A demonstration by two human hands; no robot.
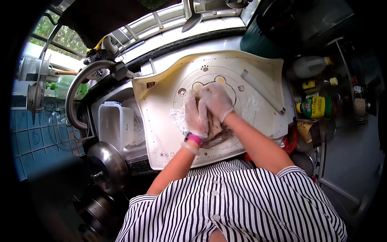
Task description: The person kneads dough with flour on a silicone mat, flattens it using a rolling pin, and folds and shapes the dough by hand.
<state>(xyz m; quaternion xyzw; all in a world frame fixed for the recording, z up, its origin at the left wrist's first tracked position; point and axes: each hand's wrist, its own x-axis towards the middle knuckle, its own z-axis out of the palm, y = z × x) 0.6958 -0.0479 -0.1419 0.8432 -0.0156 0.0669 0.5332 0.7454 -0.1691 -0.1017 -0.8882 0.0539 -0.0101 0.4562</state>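
Observation:
A lump of brownish dough (214,130) lies on a cream baking mat (161,125) printed with circles and a bear outline. My left hand (196,117), in a clear plastic glove, presses on the dough's left side with fingers pointing away from me. Also gloved, my right hand (217,100) bends over the dough's far side, close against the left. Both hands hide much of the dough, and their fingertips are partly out of sight. White flour (178,117) is scattered on the mat beside them. To the right rests a pale rod-like tool (264,92) with a dark end.
Left of the mat, a clear plastic container (117,125) stands in the sink (139,141) beside the curved faucet (74,90). A metal lid (107,165) sits lower left. Bottles (316,107) fill a rack at right. A ladle (192,22) hangs by the window.

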